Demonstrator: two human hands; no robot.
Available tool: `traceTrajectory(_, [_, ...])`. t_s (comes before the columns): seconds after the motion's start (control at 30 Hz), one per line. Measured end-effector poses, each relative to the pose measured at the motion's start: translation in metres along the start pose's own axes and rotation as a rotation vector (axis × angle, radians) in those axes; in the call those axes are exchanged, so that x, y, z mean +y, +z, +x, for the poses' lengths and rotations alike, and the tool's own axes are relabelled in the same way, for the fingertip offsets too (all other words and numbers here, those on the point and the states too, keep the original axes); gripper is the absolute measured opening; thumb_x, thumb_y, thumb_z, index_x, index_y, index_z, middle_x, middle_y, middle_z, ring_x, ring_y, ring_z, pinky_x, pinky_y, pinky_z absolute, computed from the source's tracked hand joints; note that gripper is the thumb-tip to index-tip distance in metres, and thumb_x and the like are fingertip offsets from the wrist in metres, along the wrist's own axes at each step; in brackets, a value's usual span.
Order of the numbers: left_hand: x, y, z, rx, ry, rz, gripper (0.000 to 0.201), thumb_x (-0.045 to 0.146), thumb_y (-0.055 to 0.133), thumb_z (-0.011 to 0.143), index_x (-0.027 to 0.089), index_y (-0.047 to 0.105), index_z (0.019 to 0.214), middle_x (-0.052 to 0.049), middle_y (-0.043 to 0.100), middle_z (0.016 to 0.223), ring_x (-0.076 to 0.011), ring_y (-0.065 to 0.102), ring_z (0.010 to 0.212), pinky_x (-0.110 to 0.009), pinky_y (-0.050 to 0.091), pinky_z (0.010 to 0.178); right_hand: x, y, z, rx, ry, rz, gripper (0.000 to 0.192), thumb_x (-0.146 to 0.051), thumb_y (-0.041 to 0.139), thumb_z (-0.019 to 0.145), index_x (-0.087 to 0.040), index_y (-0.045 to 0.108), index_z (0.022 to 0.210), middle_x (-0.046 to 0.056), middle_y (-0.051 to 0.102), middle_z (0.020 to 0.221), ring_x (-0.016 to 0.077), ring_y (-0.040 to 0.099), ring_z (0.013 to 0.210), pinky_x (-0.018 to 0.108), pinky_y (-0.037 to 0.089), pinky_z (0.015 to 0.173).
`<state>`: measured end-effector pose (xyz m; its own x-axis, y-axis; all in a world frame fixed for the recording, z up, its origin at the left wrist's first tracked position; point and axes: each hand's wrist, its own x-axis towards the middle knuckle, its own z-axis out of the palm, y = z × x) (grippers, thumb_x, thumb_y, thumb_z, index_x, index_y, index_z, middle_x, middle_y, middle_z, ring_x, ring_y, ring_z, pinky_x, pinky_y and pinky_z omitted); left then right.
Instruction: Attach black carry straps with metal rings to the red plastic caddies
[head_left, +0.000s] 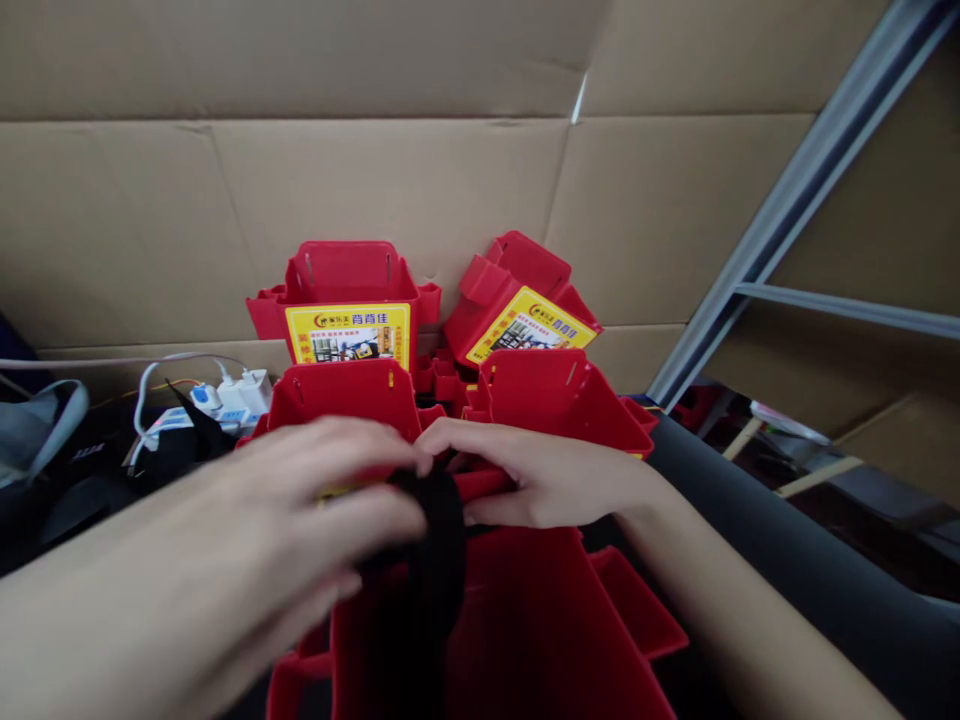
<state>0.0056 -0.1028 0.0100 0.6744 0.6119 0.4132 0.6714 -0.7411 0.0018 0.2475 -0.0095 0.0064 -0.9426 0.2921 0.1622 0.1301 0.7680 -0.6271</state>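
Backdrop: flattened cardboard sheets standing as walls; grey metal shelving frame slanting at right; power strip with white chargers lying at left.

Both forearms reach forward and meet near the middle of the view. The left hand comes in from seven o'clock, palm down, fingers curled and blurred. The right hand enters from four o'clock — fingers pointing toward nine o'clock, thumb tucked under (its grip cannot be made out). The fingertips nearly touch.
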Motion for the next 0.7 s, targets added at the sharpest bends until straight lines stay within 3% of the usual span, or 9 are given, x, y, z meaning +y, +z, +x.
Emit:
traceTrajectory(0.07, [-0.014,0.000,-0.010,-0.046,-0.146,0.066,0.048,0.038,0.057,0.082,0.030,0.047,0.128,-0.004,0.058,0.123,-0.0237,0.058,0.106,-0.029,0.048,0.087,0.001,0.000,0.000,0.015,-0.002,-0.030,0.030,-0.006,0.052,0.079,-0.015,0.046,0.106,0.009,0.046,0.122,0.0136,0.044,0.114,0.030,0.036,0.098])
traceTrajectory(0.13, [-0.026,0.001,-0.015,-0.195,-0.210,0.047,0.051,0.043,0.057,0.081,0.027,0.045,0.128,-0.006,0.064,0.110,-0.0220,0.064,0.088,-0.027,0.050,0.074,0.001,0.000,0.001,0.029,-0.012,-0.050,0.022,-0.006,0.052,0.079,-0.015,0.045,0.098,0.010,0.043,0.124,0.0146,0.042,0.116,0.031,0.034,0.100])
traceTrajectory(0.23, [-0.036,-0.001,-0.011,-0.402,-0.251,-0.076,0.038,0.044,0.053,0.083,0.029,0.052,0.118,-0.002,0.066,0.091,-0.0167,0.063,0.069,-0.023,0.045,0.058,0.001,0.001,0.002,0.009,0.038,-0.055,0.019,-0.005,0.051,0.078,-0.016,0.044,0.092,0.006,0.050,0.110,0.0122,0.048,0.098,0.027,0.040,0.087])
traceTrajectory(0.33, [-0.036,-0.009,0.000,-0.464,-0.264,-0.180,0.019,0.040,0.055,0.083,0.025,0.060,0.094,0.001,0.063,0.077,-0.0134,0.058,0.061,-0.020,0.039,0.052,0.004,0.003,0.002,0.038,0.086,-0.053,0.029,-0.002,0.052,0.073,-0.016,0.044,0.097,0.001,0.051,0.094,0.0089,0.048,0.081,0.020,0.040,0.070])
traceTrajectory(0.47, [-0.034,-0.016,0.010,-0.370,-0.210,-0.225,0.006,0.027,0.056,0.081,0.023,0.060,0.079,0.004,0.061,0.070,-0.0103,0.054,0.059,-0.018,0.036,0.053,0.004,0.001,0.001,0.168,0.109,-0.160,0.040,-0.002,0.053,0.072,-0.018,0.047,0.109,0.000,0.051,0.089,0.0087,0.047,0.073,0.020,0.039,0.064])
traceTrajectory(0.63, [-0.026,-0.015,0.012,-0.032,-0.267,-0.210,0.017,0.035,0.058,0.077,0.021,0.056,0.069,0.006,0.051,0.054,-0.0065,0.040,0.044,-0.018,0.029,0.040,-0.020,-0.003,-0.007,0.404,0.070,-0.408,0.021,-0.009,0.049,0.081,-0.018,0.054,0.099,0.004,0.056,0.094,0.0134,0.052,0.082,0.024,0.042,0.073])
traceTrajectory(0.7, [-0.017,-0.013,0.016,-0.004,-0.252,-0.249,0.016,0.033,0.059,0.076,0.021,0.056,0.068,0.007,0.049,0.053,-0.0054,0.039,0.042,-0.016,0.029,0.039,-0.033,0.000,-0.011,0.484,0.155,-0.618,0.020,-0.012,0.050,0.080,-0.018,0.056,0.099,0.006,0.055,0.093,0.0157,0.052,0.082,0.025,0.041,0.069])
